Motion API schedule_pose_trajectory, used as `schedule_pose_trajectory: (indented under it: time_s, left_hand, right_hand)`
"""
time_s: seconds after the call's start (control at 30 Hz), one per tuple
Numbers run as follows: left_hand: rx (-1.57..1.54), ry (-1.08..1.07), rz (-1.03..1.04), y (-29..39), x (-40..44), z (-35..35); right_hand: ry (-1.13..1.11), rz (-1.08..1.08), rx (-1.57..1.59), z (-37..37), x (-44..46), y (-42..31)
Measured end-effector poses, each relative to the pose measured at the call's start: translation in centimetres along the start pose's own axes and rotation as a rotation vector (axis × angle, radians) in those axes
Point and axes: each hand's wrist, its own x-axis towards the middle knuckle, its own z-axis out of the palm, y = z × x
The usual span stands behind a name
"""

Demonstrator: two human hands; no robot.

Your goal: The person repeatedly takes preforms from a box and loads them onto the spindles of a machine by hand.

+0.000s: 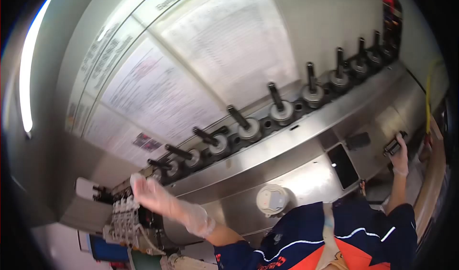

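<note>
With right fingers curled, gripping a dark block near the steel top; best to grip evenly. With left fingers extended near the knobs, too blurred to tell any hold; best to move slowly.

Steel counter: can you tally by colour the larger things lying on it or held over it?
Black or dark: 3 (rectangular panel, small block, part in the right hand)
Off-white: 1 (round piece)
Total: 4
</note>
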Motion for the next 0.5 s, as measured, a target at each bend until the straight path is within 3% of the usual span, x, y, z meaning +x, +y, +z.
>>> schedule_pose_trajectory:
  time_s: [0.03,0.07,0.1,0.13,0.17,0.23,0.27,0.3,0.37,0.4,0.43,0.5]
  left_hand:
    - [-0.106,-0.009,-0.035,5.3,-2.8,0.6]
    - [-0.367,-0.278,-0.003,6.1,-5.3,0.3]
    - [-0.638,-0.539,0.033,7.1,-7.7,0.1]
    - [-0.926,-0.777,-0.088,9.8,-11.1,1.6]
    - [-0.927,-0.935,-0.408,13.3,-14.9,2.2]
    - [-1.039,-1.357,-0.629,15.7,-21.8,5.2]
    - [-1.053,-1.516,-0.911,17.3,-24.1,5.8]
    - [-1.103,-1.55,-1.128,18.9,-25.6,6.4]
    - [-1.287,-1.631,-1.244,20.1,-28.4,7.6]
    - [-1.209,-1.702,-1.443,20.6,-29.0,7.4]
    - [-1.172,-1.757,-1.493,20.9,-29.9,7.3]
    - [-1.246,-1.805,-1.655,21.7,-32.3,8.0]
  right_hand:
    - [-0.076,0.251,0.141,1.9,-0.3,-2.4]
    - [-0.229,0.244,0.1,2.5,0.0,-2.7]
    - [-0.187,0.219,0.035,6.9,-2.7,-4.9]
    - [-0.336,0.263,-0.034,9.4,-4.2,-6.4]
    - [-0.537,0.2,-0.084,12.3,-5.9,-7.9]
    - [-0.604,0.203,-0.24,16.3,-9.1,-10.4]
    - [-0.583,0.166,-0.345,17.2,-10.2,-10.6]
    - [-0.564,0.136,-0.451,17.4,-10.8,-10.5]
    - [-0.557,-0.04,-0.647,16.0,-11.0,-8.9]
    - [-0.457,-0.077,-0.791,15.4,-11.6,-9.3]
    - [-0.355,-0.107,-0.933,14.7,-12.0,-9.9]
    - [-0.308,-0.029,-1.079,12.7,-12.4,-12.7]
